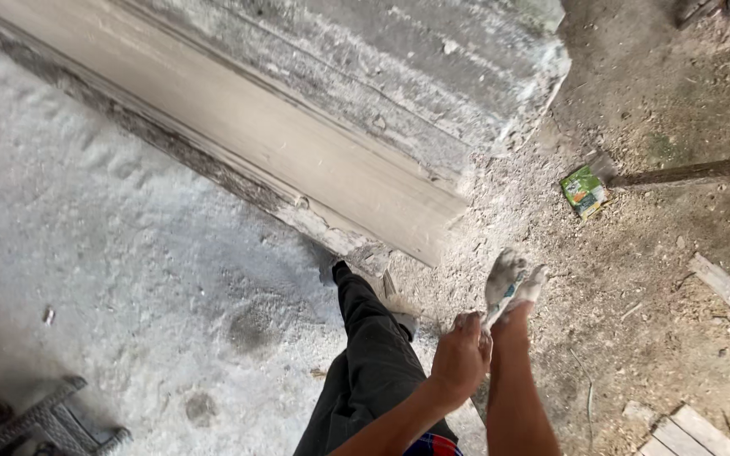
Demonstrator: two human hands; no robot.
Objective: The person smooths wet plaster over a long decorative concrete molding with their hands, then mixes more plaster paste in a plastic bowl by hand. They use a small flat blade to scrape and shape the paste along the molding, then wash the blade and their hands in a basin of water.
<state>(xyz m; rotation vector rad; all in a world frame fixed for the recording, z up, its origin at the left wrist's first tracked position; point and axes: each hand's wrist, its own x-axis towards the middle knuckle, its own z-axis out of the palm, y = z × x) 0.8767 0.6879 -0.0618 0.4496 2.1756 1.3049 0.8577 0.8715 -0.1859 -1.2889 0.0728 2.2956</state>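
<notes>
My right hand (510, 283) is stretched out in front of me inside a dusty white work glove (504, 279), its fingers extended and holding nothing. My left hand (460, 359) is closed on the glove's cuff at my right wrist. Both forearms are bare. Below them is my leg in black trousers (365, 355), with the foot set beside the end of a long, dust-covered moulded wooden beam (314, 143) that runs diagonally from the upper left to the centre.
White dust covers the ground (128, 253) on the left; wood shavings and dirt lie on the right. A green carton (585, 190) lies beside a dark wooden pole (694, 171). Wooden planks (728, 295) lie at the lower right, a metal frame (52, 418) at the lower left.
</notes>
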